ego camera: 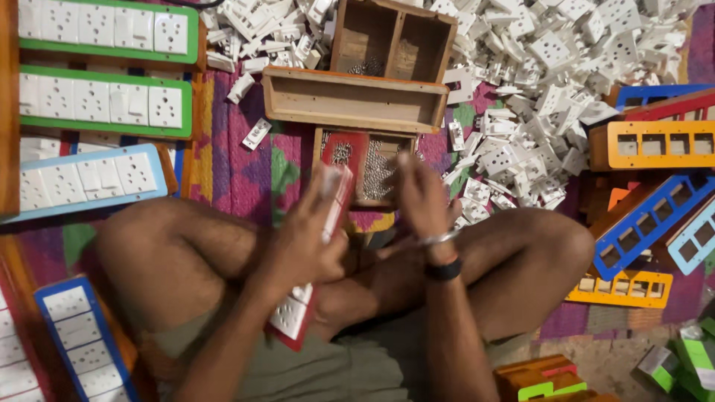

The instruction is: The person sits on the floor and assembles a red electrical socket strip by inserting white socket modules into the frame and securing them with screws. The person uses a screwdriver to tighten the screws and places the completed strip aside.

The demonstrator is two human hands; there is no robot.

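Note:
I sit cross-legged on a patterned mat. My left hand (304,237) grips a long red-framed board with white sockets (292,316), held upright between my knees, its top edge blurred near my fingers. My right hand (421,197) hovers just right of the board's top, over a small wooden tray of little metal screws (376,173). Its fingers are curled and blurred, so I cannot tell whether they pinch anything. A dark band and a metal bangle circle that wrist.
A wooden box with compartments (356,97) stands beyond the tray. A big heap of white socket parts (544,82) fills the back right. Finished green, blue and white boards (104,104) lie at left. Empty orange and blue frames (652,145) stack at right.

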